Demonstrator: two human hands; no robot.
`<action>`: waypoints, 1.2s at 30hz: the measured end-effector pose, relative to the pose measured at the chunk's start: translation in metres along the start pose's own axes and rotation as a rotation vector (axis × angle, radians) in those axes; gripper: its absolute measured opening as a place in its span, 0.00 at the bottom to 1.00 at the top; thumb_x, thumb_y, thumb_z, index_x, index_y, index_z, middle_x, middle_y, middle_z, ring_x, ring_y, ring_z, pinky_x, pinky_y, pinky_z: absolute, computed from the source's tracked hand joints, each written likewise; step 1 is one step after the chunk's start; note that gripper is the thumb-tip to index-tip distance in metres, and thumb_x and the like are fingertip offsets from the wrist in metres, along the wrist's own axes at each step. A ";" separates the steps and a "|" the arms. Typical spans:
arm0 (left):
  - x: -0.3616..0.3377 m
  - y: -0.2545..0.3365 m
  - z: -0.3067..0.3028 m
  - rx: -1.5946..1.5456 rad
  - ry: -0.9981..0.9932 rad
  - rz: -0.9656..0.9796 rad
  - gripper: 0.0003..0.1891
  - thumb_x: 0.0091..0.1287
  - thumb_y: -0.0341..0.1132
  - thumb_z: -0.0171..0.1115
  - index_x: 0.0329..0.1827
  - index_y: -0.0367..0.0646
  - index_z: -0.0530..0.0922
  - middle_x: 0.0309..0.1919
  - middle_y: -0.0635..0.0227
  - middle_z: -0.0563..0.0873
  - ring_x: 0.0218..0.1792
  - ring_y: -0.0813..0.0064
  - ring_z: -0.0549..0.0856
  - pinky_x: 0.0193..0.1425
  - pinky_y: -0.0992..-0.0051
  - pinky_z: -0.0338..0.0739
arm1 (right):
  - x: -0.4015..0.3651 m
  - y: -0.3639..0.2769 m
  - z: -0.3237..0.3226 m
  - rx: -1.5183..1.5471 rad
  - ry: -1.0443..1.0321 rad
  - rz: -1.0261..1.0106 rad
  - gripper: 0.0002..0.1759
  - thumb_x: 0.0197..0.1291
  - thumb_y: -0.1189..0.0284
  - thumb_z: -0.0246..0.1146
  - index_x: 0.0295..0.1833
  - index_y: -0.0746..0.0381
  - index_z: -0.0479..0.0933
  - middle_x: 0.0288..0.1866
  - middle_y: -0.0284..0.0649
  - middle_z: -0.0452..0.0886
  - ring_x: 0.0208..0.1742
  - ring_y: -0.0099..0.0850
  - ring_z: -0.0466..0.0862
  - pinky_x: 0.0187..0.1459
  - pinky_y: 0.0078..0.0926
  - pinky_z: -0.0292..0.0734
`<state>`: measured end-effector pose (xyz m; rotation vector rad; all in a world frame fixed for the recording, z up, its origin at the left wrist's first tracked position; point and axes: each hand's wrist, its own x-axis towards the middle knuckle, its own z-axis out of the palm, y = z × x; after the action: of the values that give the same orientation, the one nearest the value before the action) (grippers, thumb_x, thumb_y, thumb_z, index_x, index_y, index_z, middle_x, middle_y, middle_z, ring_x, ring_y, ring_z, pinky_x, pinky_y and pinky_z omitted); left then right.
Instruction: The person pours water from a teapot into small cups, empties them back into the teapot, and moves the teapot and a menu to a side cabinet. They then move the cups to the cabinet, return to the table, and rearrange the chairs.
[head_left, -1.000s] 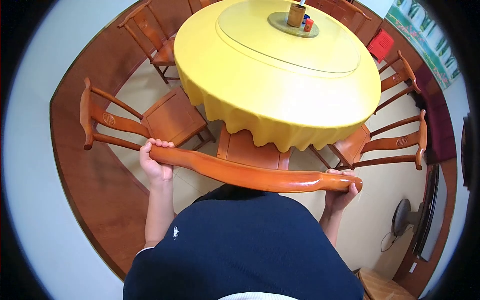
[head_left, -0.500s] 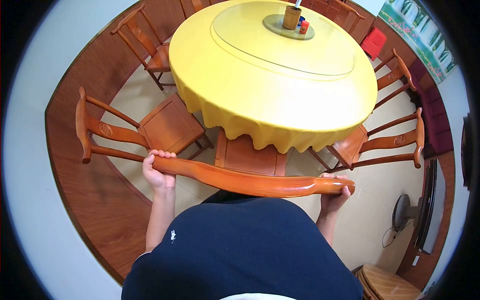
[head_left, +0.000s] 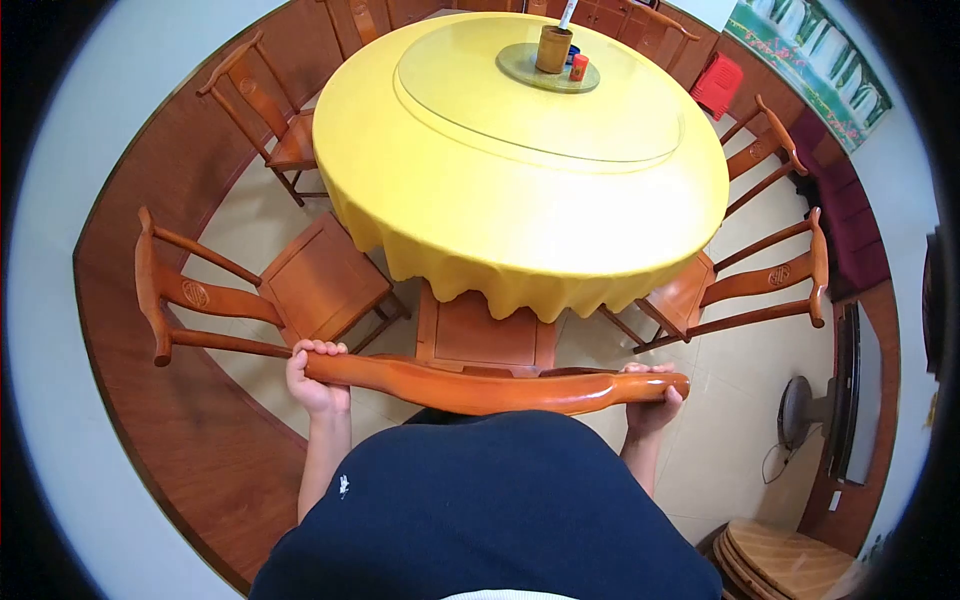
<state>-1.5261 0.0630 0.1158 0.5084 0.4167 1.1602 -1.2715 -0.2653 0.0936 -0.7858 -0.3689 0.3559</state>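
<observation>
In front of my body is a wooden chair, its glossy top rail (head_left: 470,387) running across the view and its seat (head_left: 485,330) partly beneath the table edge. My left hand (head_left: 318,375) is wrapped round the rail's left end. At the other end, my right hand (head_left: 652,396) grips the rail with fingers over the top and thumb on the near side. The rail hides most of the chair's backrest. Beyond the seat stands a round table with a yellow tablecloth (head_left: 520,225) hanging in folds.
A glass turntable (head_left: 450,120) on the table bears a brown holder (head_left: 552,50) and a red can (head_left: 579,67). Wooden chairs stand left (head_left: 325,275) and right (head_left: 765,278). A fan (head_left: 796,410) is at right, with stacked round wooden boards (head_left: 780,560) below it.
The view has shifted, so the table and chairs sit further left and lower. The rail looks more edge-on, with a strip of backrest showing behind it. Both hands keep their hold.
</observation>
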 end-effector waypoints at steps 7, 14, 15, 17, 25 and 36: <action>-0.010 0.010 -0.004 0.033 0.019 -0.030 0.07 0.55 0.35 0.47 0.31 0.42 0.69 0.26 0.65 0.73 0.30 0.70 0.73 0.44 0.67 0.68 | -0.013 0.003 -0.004 0.064 0.006 0.006 0.19 0.45 0.58 0.53 0.37 0.61 0.70 0.36 0.49 0.76 0.41 0.42 0.74 0.47 0.38 0.65; -0.021 0.033 -0.030 0.301 -0.179 -0.176 0.18 0.60 0.44 0.46 0.48 0.42 0.65 0.41 0.63 0.74 0.43 0.70 0.73 0.52 0.70 0.65 | -0.030 0.006 0.001 0.003 0.188 0.008 0.25 0.49 0.53 0.52 0.44 0.61 0.70 0.43 0.46 0.74 0.48 0.42 0.71 0.54 0.40 0.61; -0.023 0.044 -0.041 0.287 -0.152 -0.194 0.18 0.60 0.44 0.45 0.49 0.42 0.65 0.41 0.63 0.74 0.43 0.70 0.73 0.51 0.71 0.65 | -0.037 0.006 0.009 0.167 0.208 0.037 0.28 0.49 0.49 0.52 0.47 0.60 0.69 0.47 0.45 0.71 0.52 0.40 0.68 0.55 0.40 0.61; -0.022 0.069 -0.066 0.277 -0.109 -0.199 0.18 0.61 0.44 0.45 0.49 0.42 0.64 0.41 0.63 0.73 0.44 0.69 0.72 0.51 0.71 0.65 | -0.047 0.023 0.013 0.222 0.440 0.004 0.28 0.50 0.49 0.51 0.47 0.60 0.68 0.47 0.45 0.71 0.54 0.41 0.67 0.56 0.41 0.59; 0.008 0.194 -0.160 0.390 0.362 0.349 0.11 0.60 0.34 0.45 0.42 0.38 0.66 0.33 0.63 0.73 0.36 0.74 0.73 0.42 0.75 0.68 | -0.152 0.235 -0.003 -0.703 0.280 1.269 0.13 0.52 0.60 0.52 0.38 0.57 0.67 0.30 0.38 0.75 0.27 0.28 0.74 0.27 0.23 0.69; 0.163 0.317 -0.227 0.614 0.445 0.293 0.14 0.59 0.36 0.48 0.47 0.42 0.65 0.39 0.65 0.73 0.39 0.74 0.73 0.42 0.73 0.69 | -0.118 0.434 0.459 -0.968 -1.023 -0.166 0.43 0.35 0.61 0.68 0.57 0.64 0.55 0.56 0.51 0.61 0.55 0.46 0.63 0.53 0.38 0.60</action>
<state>-1.8359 0.3508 0.1061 0.8634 1.1315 1.4299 -1.6551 0.2488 0.0505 -1.4658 -1.6383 0.4003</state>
